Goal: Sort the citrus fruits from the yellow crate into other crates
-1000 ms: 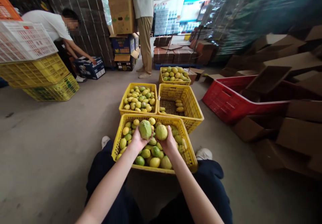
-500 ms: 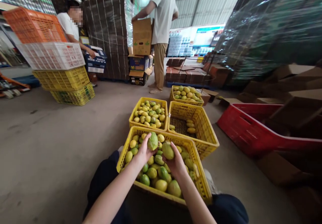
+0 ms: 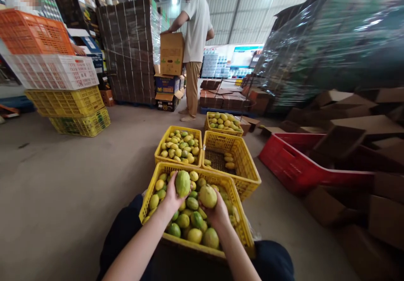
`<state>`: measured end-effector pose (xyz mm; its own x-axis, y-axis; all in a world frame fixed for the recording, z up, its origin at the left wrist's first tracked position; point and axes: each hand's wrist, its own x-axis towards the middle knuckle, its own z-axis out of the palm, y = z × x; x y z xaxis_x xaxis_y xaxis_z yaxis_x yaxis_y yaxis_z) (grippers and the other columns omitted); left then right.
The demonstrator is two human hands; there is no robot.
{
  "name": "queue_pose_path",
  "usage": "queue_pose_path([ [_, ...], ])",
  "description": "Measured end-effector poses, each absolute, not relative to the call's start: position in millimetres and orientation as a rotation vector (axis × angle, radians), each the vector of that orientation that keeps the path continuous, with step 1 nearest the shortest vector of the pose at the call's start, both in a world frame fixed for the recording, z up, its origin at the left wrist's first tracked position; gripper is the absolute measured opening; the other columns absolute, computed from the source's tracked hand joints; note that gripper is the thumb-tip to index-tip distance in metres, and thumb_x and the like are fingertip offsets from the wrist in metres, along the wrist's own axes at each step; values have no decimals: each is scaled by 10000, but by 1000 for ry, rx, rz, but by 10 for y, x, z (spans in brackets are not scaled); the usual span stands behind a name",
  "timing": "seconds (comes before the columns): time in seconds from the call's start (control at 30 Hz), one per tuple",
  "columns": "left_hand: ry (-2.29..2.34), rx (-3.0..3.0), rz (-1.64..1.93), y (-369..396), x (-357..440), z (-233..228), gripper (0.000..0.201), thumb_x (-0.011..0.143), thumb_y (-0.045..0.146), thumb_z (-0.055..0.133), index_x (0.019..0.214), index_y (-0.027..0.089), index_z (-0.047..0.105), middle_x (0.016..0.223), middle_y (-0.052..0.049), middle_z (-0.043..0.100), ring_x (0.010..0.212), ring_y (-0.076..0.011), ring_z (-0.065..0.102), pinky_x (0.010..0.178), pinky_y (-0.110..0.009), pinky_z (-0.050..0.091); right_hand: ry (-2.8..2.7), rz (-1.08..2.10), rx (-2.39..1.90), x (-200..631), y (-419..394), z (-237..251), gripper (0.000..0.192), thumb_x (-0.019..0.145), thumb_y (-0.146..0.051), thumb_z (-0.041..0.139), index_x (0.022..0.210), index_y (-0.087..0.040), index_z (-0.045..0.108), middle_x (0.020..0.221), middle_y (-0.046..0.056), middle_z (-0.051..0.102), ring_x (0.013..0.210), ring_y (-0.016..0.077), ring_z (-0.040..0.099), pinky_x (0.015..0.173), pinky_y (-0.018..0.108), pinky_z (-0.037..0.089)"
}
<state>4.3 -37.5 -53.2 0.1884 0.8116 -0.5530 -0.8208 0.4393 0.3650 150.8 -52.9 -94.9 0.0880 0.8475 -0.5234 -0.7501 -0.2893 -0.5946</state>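
My left hand [image 3: 172, 194] is closed around a ridged, green oval fruit [image 3: 182, 183], held upright just over the near yellow crate [image 3: 155, 175]. In my right hand [image 3: 219, 211] is a rounder yellow-green fruit [image 3: 208, 196], its blunt end facing up and toward me. Both look like small papayas, though I cannot be sure of the kind. Beneath my hands, the crate holds many loose green and yellow fruits [image 3: 196, 220]. The two held fruits are apart from each other. My forearms cover part of the crate's contents.
Beyond stand a fuller yellow crate [image 3: 157, 144], one with several fruits on its bottom [image 3: 252, 167], and another full crate [image 3: 224, 133]. A red crate [image 3: 293, 163] and cardboard boxes [image 3: 347, 104] lie right. Stacked crates [image 3: 67, 100] stand left. A co-worker [image 3: 195, 32] handles a carton [image 3: 172, 53].
My view has shifted, so the crates sit lower and further left. The fruits have turned slightly in my hands; the right one now shows its end. The co-worker at left is now mostly behind the stacked crates.
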Motion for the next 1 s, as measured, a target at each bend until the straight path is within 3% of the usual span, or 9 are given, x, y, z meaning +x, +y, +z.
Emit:
queue_pose_path([
  [0.13, 693, -57, 1115, -385, 59, -595, 276, 992, 320, 470, 1083, 137, 655, 745, -77, 718, 712, -229, 722, 623, -326, 611, -215, 1529, -948, 1472, -528, -999, 303, 689, -359, 842, 880, -235, 641, 738, -9, 730, 573, 170, 663, 487, 265, 551],
  [0.23, 658, -95, 1144, -404, 67, -631, 287, 986, 351, 497, 1107, 142, 652, 789, -86, 722, 748, -238, 727, 663, -369, 629, -269, 1534, -937, 1480, -533, -1036, 374, 632, -308, 891, 907, -253, 643, 783, -16, 742, 613, 163, 676, 556, 264, 585],
  [0.4, 748, -93, 1134, -329, 58, -681, 283, 927, 347, 638, 1087, 114, 648, 746, -61, 698, 625, -173, 696, 598, -271, 604, -292, 1581, -1032, 1533, -479, -1046, 387, 747, -547, 767, 844, -198, 630, 649, 29, 697, 492, 139, 610, 430, 224, 500],
  [0.53, 778, -25, 1024, -82, 36, -624, 382, 934, 404, 605, 1150, 93, 654, 731, -69, 703, 557, -174, 664, 516, -261, 572, -288, 1555, -1080, 1575, -281, -946, 346, 808, -512, 725, 771, -188, 609, 573, 24, 658, 422, 121, 557, 343, 195, 404],
  [0.73, 871, -32, 1149, 318, -55, -534, 349, 995, 339, 498, 1260, 144, 614, 727, -41, 696, 606, -192, 675, 634, -308, 596, -354, 1597, -1046, 1713, 131, -866, 265, 839, -432, 712, 883, -178, 651, 696, 60, 729, 543, 193, 670, 450, 275, 542],
  [0.87, 920, -75, 1144, 369, -142, -668, 288, 957, 362, 587, 1158, 162, 631, 729, -38, 673, 598, -185, 662, 609, -329, 602, -301, 1686, -1009, 1814, 262, -939, 299, 839, -485, 685, 838, -191, 633, 657, 62, 715, 512, 182, 662, 423, 250, 521],
  [1.0, 880, -51, 1189, 306, -131, -652, 211, 903, 285, 677, 1061, 151, 636, 753, -41, 673, 619, -178, 673, 586, -303, 611, -238, 1572, -914, 1865, 261, -970, 247, 745, -379, 779, 861, -231, 618, 670, -3, 712, 560, 166, 672, 467, 237, 563],
])
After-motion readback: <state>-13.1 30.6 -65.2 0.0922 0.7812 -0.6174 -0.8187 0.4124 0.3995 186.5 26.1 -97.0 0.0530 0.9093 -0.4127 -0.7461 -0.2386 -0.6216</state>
